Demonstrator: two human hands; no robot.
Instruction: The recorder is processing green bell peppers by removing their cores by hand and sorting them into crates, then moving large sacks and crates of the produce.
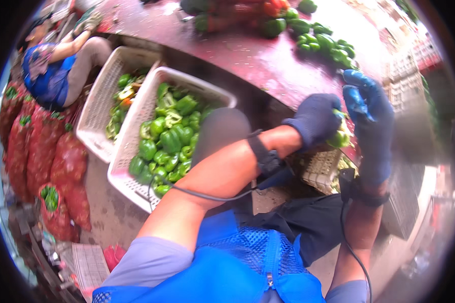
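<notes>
My left hand (316, 120), in a dark blue glove, grips a green bell pepper (338, 138) at the edge of the dark red table (258, 55). My right hand (366, 108), in a brighter blue glove, is raised just to the right of it, fingers curled by the pepper's top; what it holds is unclear. Under both hands sits a small white basket (321, 169). A white crate (136, 113) full of green peppers stands on the floor to the left.
A second white crate (98, 108) with mixed pepper pieces lies beside the first. More green and red peppers (318, 40) are piled on the table's far side. Red mesh sacks (50, 156) line the left. Another person (60, 60) sits at upper left.
</notes>
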